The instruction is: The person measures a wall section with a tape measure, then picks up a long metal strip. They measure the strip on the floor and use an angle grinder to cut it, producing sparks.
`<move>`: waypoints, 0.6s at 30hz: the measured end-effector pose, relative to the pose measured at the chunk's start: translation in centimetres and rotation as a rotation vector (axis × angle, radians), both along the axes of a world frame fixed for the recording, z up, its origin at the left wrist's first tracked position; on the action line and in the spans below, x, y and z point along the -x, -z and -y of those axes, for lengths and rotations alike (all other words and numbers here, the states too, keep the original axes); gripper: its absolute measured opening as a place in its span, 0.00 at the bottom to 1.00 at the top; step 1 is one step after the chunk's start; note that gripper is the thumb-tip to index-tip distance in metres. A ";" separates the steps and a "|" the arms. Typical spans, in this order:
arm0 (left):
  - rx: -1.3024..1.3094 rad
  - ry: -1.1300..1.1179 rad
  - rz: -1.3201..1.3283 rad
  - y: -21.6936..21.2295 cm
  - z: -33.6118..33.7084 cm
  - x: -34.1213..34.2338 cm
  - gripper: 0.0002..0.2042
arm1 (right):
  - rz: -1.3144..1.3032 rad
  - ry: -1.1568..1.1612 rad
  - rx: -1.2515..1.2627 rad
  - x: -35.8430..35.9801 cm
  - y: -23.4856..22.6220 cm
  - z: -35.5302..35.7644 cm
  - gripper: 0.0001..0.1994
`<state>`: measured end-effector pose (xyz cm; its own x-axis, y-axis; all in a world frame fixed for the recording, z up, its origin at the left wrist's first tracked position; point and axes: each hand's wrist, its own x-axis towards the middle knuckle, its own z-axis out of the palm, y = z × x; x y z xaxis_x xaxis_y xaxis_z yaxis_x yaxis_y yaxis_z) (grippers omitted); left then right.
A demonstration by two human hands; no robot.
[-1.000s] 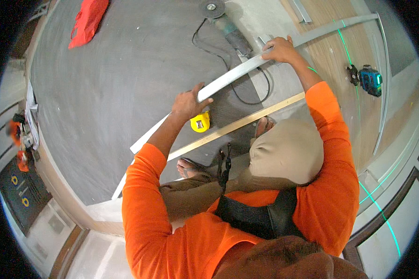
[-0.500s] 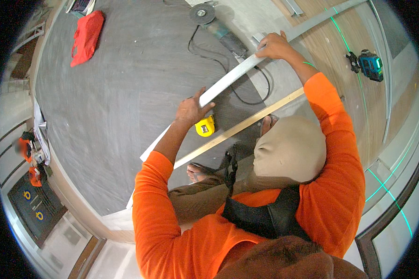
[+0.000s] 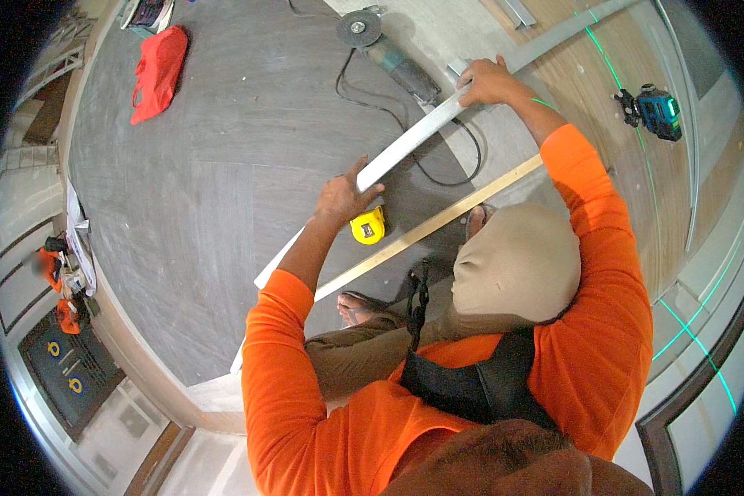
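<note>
A long pale metal profile (image 3: 409, 142) runs slantwise from beside my left forearm up to the far right. My left hand (image 3: 343, 198) is closed around its nearer part, thumb on one side and fingers on the other. Farther along, my right hand (image 3: 486, 83) grips the same profile with bent fingers. Just right of my left hand lies a yellow tape measure (image 3: 368, 226) on the dark floor board. A narrow wooden strip (image 3: 438, 219) lies nearly parallel to the profile, between it and my legs.
An angle grinder (image 3: 388, 54) with its black cord (image 3: 364, 106) lies beyond the profile. A laser level (image 3: 659, 112) casts green lines at the right. A red bag (image 3: 159, 74) sits at the far left. Another person in orange (image 3: 51, 269) is at the left edge.
The view has shifted slightly, so the scene sits a little farther right and lower. Both hands keep their hold on the metal profile.
</note>
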<state>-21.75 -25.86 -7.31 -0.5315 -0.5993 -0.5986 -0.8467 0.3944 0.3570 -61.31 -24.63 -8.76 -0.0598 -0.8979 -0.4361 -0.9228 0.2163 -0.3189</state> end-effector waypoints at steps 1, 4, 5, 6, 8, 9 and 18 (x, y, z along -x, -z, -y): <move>0.003 0.004 -0.005 0.0 0.1 0.0 0.40 | -0.009 0.004 0.013 0.0 0.0 0.0 0.23; 0.010 0.003 -0.014 -0.2 0.0 0.1 0.40 | -0.023 0.018 0.008 -0.1 0.0 0.0 0.23; 0.012 -0.001 -0.016 -0.3 -0.1 0.1 0.40 | -0.022 0.022 -0.018 -0.2 -0.2 0.3 0.23; 0.013 -0.002 -0.021 -0.3 -0.1 0.1 0.40 | -0.021 0.026 -0.045 -0.3 -0.4 0.5 0.23; 0.015 0.000 -0.031 -0.2 -0.1 0.0 0.40 | -0.016 0.034 -0.053 -0.3 -0.2 0.8 0.22; 0.012 0.000 -0.021 -0.1 -0.1 0.0 0.40 | -0.015 0.040 -0.056 -0.3 -0.1 0.8 0.22; 0.019 0.013 0.006 -0.2 0.0 0.1 0.40 | -0.037 0.076 -0.120 -0.7 -1.0 1.4 0.32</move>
<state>-21.82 -25.81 -7.16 -0.5361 -0.6033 -0.5905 -0.8434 0.4122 0.3446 -60.63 -26.02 -7.76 -0.1443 -0.8314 -0.5366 -0.9129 0.3211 -0.2521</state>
